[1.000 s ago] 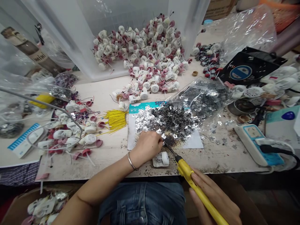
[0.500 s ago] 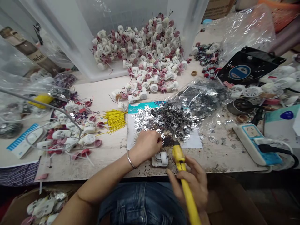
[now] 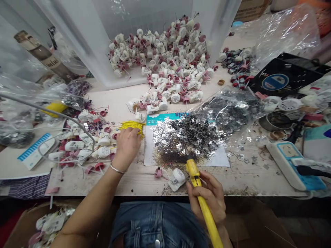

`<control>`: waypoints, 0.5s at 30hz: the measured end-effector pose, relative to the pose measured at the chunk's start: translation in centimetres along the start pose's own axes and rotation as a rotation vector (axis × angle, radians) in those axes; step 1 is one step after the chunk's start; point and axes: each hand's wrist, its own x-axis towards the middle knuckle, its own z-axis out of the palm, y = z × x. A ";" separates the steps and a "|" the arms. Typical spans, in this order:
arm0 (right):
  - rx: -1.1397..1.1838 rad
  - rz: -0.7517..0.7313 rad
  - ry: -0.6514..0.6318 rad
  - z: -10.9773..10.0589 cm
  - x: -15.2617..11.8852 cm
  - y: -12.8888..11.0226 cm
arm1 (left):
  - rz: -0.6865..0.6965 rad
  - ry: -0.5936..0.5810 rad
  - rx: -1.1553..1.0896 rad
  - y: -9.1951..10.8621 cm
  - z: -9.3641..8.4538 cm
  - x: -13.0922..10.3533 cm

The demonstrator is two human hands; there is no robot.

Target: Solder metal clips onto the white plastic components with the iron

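My left hand (image 3: 128,146) rests over the near end of the bundle of yellow wires (image 3: 133,125), fingers bent down on it; whether it pinches any wire is hidden. My right hand (image 3: 210,198) is wrapped round a yellow soldering-iron-like tool (image 3: 203,199). The tool's dark tip points into the heap of small metal pieces (image 3: 198,132), which lies on a white and teal sheet (image 3: 152,159). Just left of the tool, a white round part (image 3: 177,177) lies near the table's front edge, with a pink cap (image 3: 158,173) wired beside it.
A large clear bin (image 3: 95,51) spills white and pink parts at the back. More parts (image 3: 74,144) lie at left. At right are a plastic bag of metal pieces (image 3: 230,106), a metal cup (image 3: 275,121), a black box (image 3: 287,74) and a power strip (image 3: 297,168).
My left hand has moved left from the metal heap to the yellow wires. The white part and pink cap are now in fuller view. The camera view has shifted slightly.
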 end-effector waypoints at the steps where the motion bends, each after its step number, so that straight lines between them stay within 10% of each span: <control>1: -0.003 0.004 0.014 -0.2 -0.1 0.0 | -0.018 0.010 0.029 -0.5 0.1 0.5; 15: -0.191 0.025 0.124 -5.8 -0.4 0.0 | 0.199 0.328 -0.094 -2.8 2.0 1.5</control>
